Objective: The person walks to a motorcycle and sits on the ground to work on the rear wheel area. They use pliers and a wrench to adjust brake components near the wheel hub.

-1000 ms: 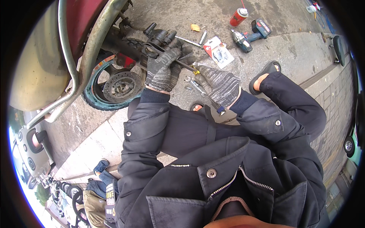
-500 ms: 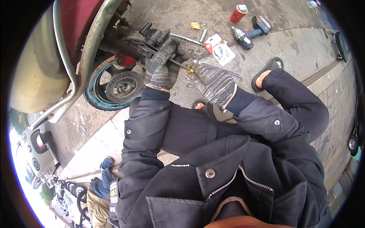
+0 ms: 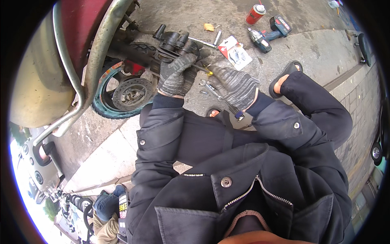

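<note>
My left hand (image 3: pixel 177 77), in a grey knitted glove, is closed round the near side of a black brake caliper (image 3: pixel 174 40) beside the vehicle's frame. My right hand (image 3: pixel 235 86), gloved alike, is closed on a screwdriver (image 3: pixel 209 73) with a yellow part at its grip. The thin shaft slants up-left to the caliper by my left fingers; its tip is hidden. Just below the caliper is a wheel (image 3: pixel 96 99) with a blue-green rim edge and a brake disc (image 3: pixel 132 91). A silver wrench (image 3: pixel 211 88) lies under my right hand, partly covered.
Beyond my hands lie a ratchet handle (image 3: pixel 199 40), a socket (image 3: pixel 218 38), a red-and-white blister card (image 3: pixel 235 53), a cordless impact driver (image 3: pixel 266 35) and a red spray can (image 3: pixel 255 14). Metal tubing (image 3: pixel 91 65) borders the left. Another person's legs (image 3: pixel 106 207) show lower left.
My right hand has shifted slightly right and up, with the screwdriver's yellow part moving along. The wrench beneath it now shows, while the flat silver bar behind it is mostly covered.
</note>
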A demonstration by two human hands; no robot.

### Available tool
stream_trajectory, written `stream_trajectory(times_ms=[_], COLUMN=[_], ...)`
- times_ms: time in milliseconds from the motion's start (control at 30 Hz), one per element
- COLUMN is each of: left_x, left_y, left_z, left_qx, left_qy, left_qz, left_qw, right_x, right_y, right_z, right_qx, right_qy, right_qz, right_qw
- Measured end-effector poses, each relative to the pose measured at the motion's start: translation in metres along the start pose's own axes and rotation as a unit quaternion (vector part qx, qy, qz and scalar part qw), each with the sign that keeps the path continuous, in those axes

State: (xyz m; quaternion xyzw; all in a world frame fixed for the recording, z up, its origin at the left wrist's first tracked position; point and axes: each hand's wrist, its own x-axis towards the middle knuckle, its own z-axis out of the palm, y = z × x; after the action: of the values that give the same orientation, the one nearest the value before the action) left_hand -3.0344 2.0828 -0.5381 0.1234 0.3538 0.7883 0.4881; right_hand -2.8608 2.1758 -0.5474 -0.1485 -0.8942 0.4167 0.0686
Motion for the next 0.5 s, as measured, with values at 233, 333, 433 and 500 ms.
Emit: stream_trajectory(times_ms=[233, 333, 433, 500], left_x=[0.001, 0.001, 0.005, 0.005], left_y=[-0.001, -0.001, 0.000, 0.002], left_z=[-0.010, -0.004, 0.011, 0.023], left_qx=[-0.020, -0.062, -0.054, -0.013], left_qy=[0.056, 0.062, 0.163, 0.222], left_qz=[-0.072, -0.039, -0.013, 0.038], left_qw=[0.996, 0.995, 0.985, 0.974], right_x=[0.000, -0.002, 0.001, -0.004], right_y=[-0.008, 0.016, 0.085, 0.144], right_z=[-0.001, -0.004, -0.010, -0.009], right_qx=[0.089, 0.231, 0.545, 0.167], right_qy=[0.060, -0.053, -0.128, -0.091], right_qz=[-0.013, 0.054, 0.225, 0.335], right_qw=[0.994, 0.970, 0.797, 0.923])
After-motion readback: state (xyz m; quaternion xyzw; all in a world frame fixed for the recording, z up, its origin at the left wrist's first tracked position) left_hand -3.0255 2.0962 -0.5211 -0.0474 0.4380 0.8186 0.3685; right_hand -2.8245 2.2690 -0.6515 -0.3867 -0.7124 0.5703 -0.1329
